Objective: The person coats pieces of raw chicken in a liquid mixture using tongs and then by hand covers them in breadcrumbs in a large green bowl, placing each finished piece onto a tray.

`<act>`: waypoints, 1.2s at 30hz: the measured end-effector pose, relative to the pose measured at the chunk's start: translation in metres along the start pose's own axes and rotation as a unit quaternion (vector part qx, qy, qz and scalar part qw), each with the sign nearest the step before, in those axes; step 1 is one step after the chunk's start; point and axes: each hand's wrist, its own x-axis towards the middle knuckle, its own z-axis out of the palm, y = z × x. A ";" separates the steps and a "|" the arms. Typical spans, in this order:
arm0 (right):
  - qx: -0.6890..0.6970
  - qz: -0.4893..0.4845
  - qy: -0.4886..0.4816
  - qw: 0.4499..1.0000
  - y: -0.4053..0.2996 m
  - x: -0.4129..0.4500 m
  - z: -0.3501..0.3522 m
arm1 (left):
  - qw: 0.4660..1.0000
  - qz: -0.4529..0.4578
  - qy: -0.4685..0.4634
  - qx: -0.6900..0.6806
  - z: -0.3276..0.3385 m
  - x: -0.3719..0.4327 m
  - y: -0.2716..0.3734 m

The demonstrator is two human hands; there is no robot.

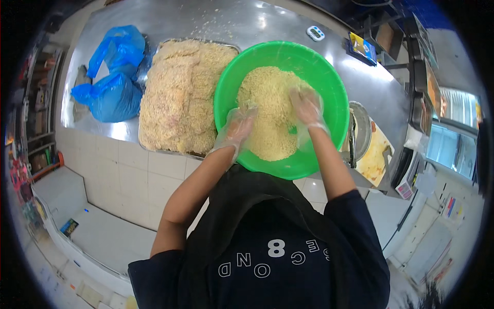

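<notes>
A large green plastic basin (285,170) stands before me with a mound of pale yellow breadcrumbs (270,89) inside. My left hand (237,127), in a clear disposable glove, touches the left side of the mound near the basin's rim. Over on the right side, my right hand (308,104), gloved the same way and slightly blurred, has its fingers in the crumbs. Whether either hand grips something under the crumbs is hidden. Left of the basin, a metal tray (144,148) carries a high stack of crumb-coated pieces (181,96).
Blue plastic bags (115,96) lie at the left end of the stainless steel table (266,19). A digital timer (315,33) and a yellow-and-blue packet (362,48) are at the back right. Beside the basin are a round sieve (362,131) and a stained cutting board (374,158).
</notes>
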 end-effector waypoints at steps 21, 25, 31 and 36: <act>-0.154 -0.187 0.344 0.907 -0.057 0.105 0.080 | 0.982 0.069 0.053 -0.167 0.006 -0.021 0.016; -0.153 -0.273 0.418 0.853 -0.053 0.112 0.090 | 0.986 0.088 0.060 -0.129 0.001 -0.025 0.023; -0.187 -0.254 0.355 0.880 -0.033 0.100 0.074 | 0.984 0.063 0.031 -0.162 0.001 -0.013 0.018; -0.245 -0.245 0.323 0.881 0.011 0.095 0.052 | 0.977 0.045 0.041 -0.203 0.004 -0.019 0.022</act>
